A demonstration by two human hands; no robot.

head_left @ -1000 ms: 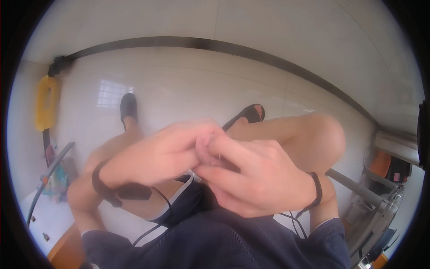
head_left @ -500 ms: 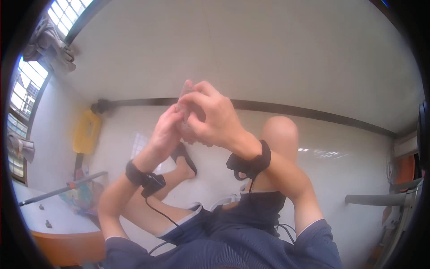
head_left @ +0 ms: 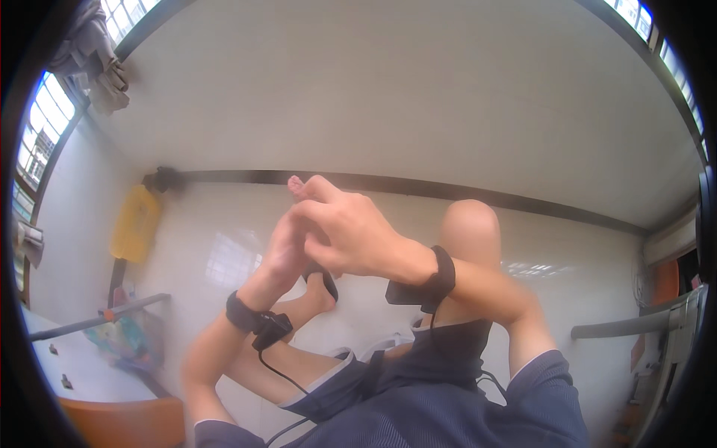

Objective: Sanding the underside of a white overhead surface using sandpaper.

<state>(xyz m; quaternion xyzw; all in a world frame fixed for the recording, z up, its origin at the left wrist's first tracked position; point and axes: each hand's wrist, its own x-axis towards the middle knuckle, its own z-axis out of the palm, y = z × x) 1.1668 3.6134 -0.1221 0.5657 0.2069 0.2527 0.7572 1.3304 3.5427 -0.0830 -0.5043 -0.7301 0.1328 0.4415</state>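
My left hand [head_left: 280,250] is raised in front of me, most of its fingers hidden behind my right hand. Across it lies my right hand [head_left: 351,224], its fingers bent and closed over the left hand's fingers. A small pinkish, wrinkled tip [head_left: 295,185] pokes out beyond the right knuckles. It has a shiny look, like clear thin film over fingertips, but blur keeps me from telling. Whatever else the right fingers grip is covered. Black straps with small dark boxes, a left one [head_left: 258,319] and a right one [head_left: 426,284], sit round my wrists, with cables.
My bare knee [head_left: 470,224] rises right of the hands, above a pale glossy floor [head_left: 224,261]. A yellow plastic container [head_left: 136,224] stands far left by the wall. Lower left is an orange chair [head_left: 127,420] near a grey bar [head_left: 101,319]; another grey bar [head_left: 620,327] juts in from the right.
Both hands have come lower and closer to me. My right hand now covers more of the left, and the clear film seen between them is largely hidden. The view has shifted slightly.
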